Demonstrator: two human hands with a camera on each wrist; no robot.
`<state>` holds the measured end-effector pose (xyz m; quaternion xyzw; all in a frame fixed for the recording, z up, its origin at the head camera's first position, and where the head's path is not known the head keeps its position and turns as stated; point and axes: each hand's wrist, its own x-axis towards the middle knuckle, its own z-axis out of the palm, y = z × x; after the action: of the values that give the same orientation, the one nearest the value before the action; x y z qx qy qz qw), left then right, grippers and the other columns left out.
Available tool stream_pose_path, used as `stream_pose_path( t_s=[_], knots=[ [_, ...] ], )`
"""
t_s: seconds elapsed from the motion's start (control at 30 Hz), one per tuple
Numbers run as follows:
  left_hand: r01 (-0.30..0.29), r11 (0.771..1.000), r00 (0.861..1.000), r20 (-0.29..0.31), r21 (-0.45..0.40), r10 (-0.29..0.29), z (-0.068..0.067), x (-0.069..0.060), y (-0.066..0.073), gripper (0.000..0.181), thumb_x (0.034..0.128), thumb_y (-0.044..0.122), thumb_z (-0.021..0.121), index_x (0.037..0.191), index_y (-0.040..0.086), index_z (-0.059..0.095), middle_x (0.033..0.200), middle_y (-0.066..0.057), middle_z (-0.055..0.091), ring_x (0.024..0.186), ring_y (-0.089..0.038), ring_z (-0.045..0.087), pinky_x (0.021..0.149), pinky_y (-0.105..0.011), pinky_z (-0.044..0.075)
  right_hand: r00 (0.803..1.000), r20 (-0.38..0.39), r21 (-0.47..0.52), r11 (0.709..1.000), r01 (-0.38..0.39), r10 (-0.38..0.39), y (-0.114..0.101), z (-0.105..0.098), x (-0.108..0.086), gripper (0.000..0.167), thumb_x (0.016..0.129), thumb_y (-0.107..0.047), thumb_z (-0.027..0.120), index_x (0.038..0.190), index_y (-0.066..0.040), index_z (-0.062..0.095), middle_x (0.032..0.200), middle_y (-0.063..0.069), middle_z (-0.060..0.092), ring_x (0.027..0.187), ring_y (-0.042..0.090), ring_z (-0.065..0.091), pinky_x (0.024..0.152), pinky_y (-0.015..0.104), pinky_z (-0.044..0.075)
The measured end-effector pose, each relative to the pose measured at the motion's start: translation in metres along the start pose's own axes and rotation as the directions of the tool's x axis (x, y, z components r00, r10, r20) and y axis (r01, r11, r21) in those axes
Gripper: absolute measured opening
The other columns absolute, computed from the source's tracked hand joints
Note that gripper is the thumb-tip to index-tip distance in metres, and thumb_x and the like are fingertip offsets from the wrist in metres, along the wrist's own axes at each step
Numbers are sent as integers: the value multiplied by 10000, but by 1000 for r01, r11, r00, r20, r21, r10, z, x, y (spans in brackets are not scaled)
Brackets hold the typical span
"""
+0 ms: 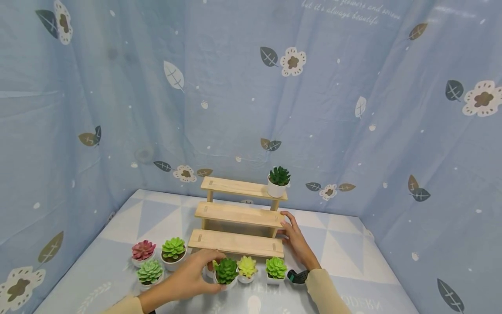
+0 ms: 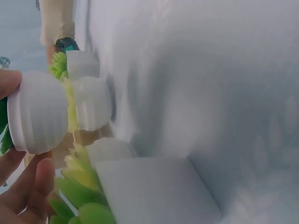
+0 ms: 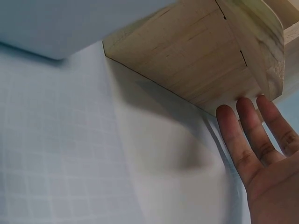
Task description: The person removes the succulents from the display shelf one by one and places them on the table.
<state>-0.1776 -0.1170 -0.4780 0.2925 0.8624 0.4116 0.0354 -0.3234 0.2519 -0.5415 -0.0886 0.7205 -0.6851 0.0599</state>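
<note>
My left hand grips a white pot with a dark green succulent between thumb and fingers. In the left wrist view that white pot is held off the table, tilted on its side in the picture. My right hand is at the right end of the three-tier wooden stand. In the right wrist view its straight fingers touch the stand's side panel. A dark green succulent in a white pot stands at the right end of the top tier.
Left of my left hand stand a red succulent, a pale green one and a bright green one. In front of the stand are a yellow succulent and a light green one. A patterned curtain hangs behind.
</note>
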Motion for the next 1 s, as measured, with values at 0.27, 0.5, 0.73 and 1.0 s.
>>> stream_pose_path(
  t_s=[0.27,0.5,0.73,1.0],
  knots=[
    [30,999,999,-15,37,-29,4,-2,2,690,798,535,859,1358,180,670,1013,94,563,824,-182,523,638,-280,427,1000,0,-16,1000,12,-12,0,0,-3,495,1083,-476,492,1542,-366,341,1475,176,457,1222,375,580,884,430,517],
    [25,995,1000,-21,99,-23,11,-4,0,689,782,599,842,1316,184,712,949,60,537,806,-128,395,648,-304,361,1000,-3,-21,1000,9,-9,1,0,-5,485,1081,-483,492,1530,-380,343,1473,168,463,1231,382,570,892,437,512],
    [-19,984,999,-24,179,24,14,-4,0,646,777,605,843,1286,223,733,965,185,588,786,-94,343,656,-303,301,1000,-4,-26,1000,3,-3,0,1,-4,484,1080,-494,485,1528,-384,341,1459,157,483,1218,371,577,892,435,501],
    [-25,980,1000,-5,197,27,15,-4,1,644,768,586,861,1267,196,745,1009,221,626,762,-90,350,628,-277,297,1000,9,-34,999,9,-9,-3,1,-4,568,1081,-491,482,1586,-309,298,1481,156,466,1222,348,584,893,429,497]
  ],
)
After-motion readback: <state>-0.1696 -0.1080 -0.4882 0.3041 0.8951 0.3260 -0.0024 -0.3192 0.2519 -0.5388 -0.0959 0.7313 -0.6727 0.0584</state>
